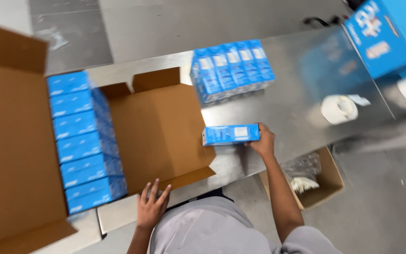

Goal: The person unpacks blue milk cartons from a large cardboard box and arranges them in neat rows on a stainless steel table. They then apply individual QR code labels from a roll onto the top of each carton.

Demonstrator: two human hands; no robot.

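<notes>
Right hand (262, 141): fingers curled around the right end of a small blue carton (231, 134), gripping it. We see the carton lying lengthwise, level, just above or on the steel table (287, 103); contact with the surface cannot be told through the blur. It sits just beside the right flap of the open cardboard box (158, 131).

Left hand (151, 207): fingers spread open, flat against the near edge of the box's front flap, holding nothing.

Inside the box, along its left side, we note a row of six blue cartons (83, 141) packed side by side; the rest of the box floor is bare cardboard.

Farther back on the table, a standing group of five blue cartons (231, 70), well apart from the held one. To the right, a white tape roll (339, 109) lies flat. A large blue case (386, 33) fills the upper right corner.

Below the table edge, beside the right forearm, a small brown box (323, 183) on the floor holds clear plastic wrap.
</notes>
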